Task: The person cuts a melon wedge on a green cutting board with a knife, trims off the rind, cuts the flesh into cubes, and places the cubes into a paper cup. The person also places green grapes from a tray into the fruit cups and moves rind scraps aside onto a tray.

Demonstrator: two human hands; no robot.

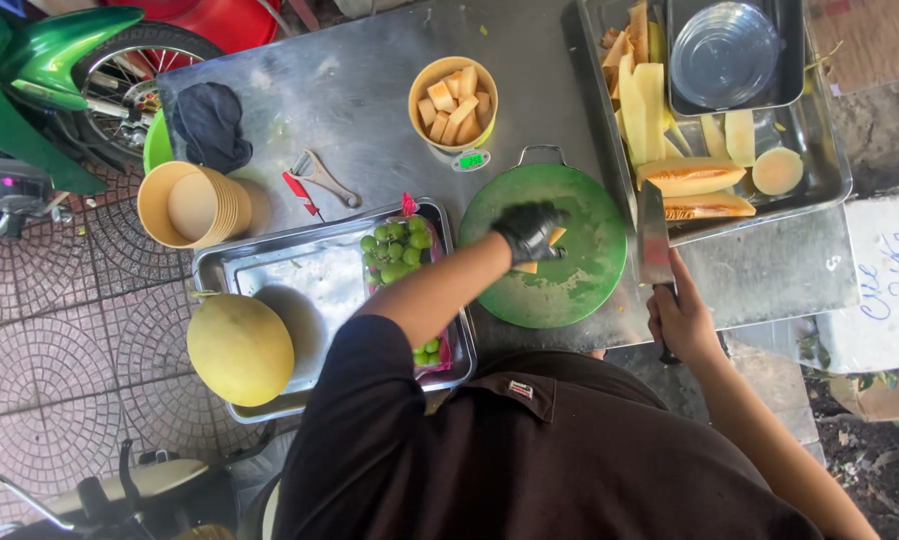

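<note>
- The left hand [529, 232], in a black glove, reaches across from the left, fingers curled down in a grip on melon pieces [539, 250] lying on the round green cutting board [559, 290].
- The right hand [681, 322], bare, is clenched around the handle of a cleaver [654, 235], blade pointing far, at the board's right edge on the steel worktop [349, 100].

1 whole melon [240, 349], 1 cleaver [654, 235], 2 metal trays [269, 262], 1 green cutting board [579, 285].
</note>
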